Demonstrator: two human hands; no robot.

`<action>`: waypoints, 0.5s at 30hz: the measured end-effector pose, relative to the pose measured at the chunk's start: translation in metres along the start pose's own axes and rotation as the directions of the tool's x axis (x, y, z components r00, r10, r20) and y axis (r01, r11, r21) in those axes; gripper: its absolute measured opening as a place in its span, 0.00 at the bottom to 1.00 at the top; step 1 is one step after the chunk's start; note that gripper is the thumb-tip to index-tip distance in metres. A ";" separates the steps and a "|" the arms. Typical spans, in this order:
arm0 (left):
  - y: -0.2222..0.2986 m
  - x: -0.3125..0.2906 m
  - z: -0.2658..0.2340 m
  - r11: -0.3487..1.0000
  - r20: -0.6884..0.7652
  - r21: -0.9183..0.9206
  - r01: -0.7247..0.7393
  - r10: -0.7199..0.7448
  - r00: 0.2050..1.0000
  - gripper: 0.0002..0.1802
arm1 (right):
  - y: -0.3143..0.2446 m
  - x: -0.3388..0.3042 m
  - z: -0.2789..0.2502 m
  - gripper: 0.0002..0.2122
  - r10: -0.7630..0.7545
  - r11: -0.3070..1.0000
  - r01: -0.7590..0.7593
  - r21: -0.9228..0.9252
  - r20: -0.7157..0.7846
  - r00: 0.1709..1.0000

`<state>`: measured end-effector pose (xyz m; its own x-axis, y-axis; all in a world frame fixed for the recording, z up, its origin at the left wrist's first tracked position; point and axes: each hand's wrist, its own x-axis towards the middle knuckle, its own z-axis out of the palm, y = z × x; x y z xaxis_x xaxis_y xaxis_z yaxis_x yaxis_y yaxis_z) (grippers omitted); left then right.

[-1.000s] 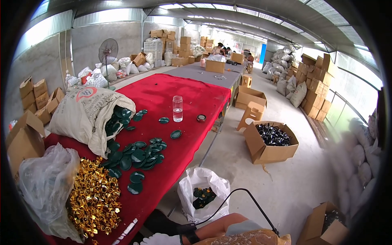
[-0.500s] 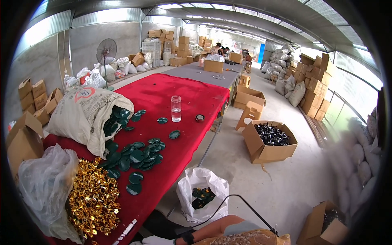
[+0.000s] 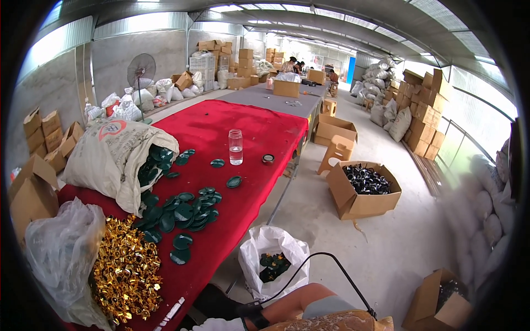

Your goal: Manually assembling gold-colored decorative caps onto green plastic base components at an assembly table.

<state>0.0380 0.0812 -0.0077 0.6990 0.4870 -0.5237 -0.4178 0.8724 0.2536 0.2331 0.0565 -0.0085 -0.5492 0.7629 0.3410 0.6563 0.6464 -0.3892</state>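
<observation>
At the lower edge, my right forearm [image 3: 295, 303] reaches leftward beside the red-covered table, a black band [image 3: 255, 318] around its wrist. My right hand [image 3: 216, 325] wears a white glove; its fingers are cut off by the frame, so what it holds is hidden. My left hand does not show. Nearest on the table lies a white strip [image 3: 172, 310], beside a heap of shiny gold metal pieces [image 3: 127, 270]. Dark green oval discs [image 3: 190, 212] spill from a woven sack [image 3: 105, 154]. Below the table edge stands a white bag [image 3: 251, 254] holding green and gold pieces.
A clear bottle [image 3: 236, 149] with some water and a small round dark-rimmed item [image 3: 268, 159] stand on the red cloth [image 3: 193, 124]. Clear plastic [image 3: 63, 243] bunches at left. On the floor sit a box of black parts [image 3: 359, 205], a stool [image 3: 335, 151] and another carton [image 3: 422, 309].
The view has shifted very slightly. My right gloved hand shows a little farther right along the lower edge. Objects on the table look unmoved.
</observation>
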 end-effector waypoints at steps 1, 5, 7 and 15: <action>-0.002 0.001 -0.001 1.000 0.001 0.002 0.004 -0.004 1.000 0.18 | -0.003 0.001 0.001 0.11 0.004 1.000 -0.004 -0.001 -0.001 1.000; -0.011 0.004 0.004 0.989 -0.191 0.042 -0.145 0.150 0.970 0.18 | 0.001 0.004 0.041 0.09 0.106 0.982 -0.092 0.163 -0.083 0.991; -0.018 0.003 0.012 0.968 -0.238 0.115 -0.225 0.247 0.939 0.18 | 0.002 0.008 0.039 0.10 0.125 0.969 -0.097 0.228 -0.111 0.986; -0.028 0.010 0.021 -0.323 0.396 0.918 -0.231 0.693 0.602 0.15 | 0.014 -0.007 0.040 0.12 0.452 -0.024 -0.649 0.761 0.587 0.672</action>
<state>0.0686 0.0626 -0.0025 0.3610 0.9145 0.1826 0.5058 -0.3565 0.7856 0.2255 0.0610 -0.0508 -0.3759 0.8105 -0.4493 -0.0527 -0.5028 -0.8628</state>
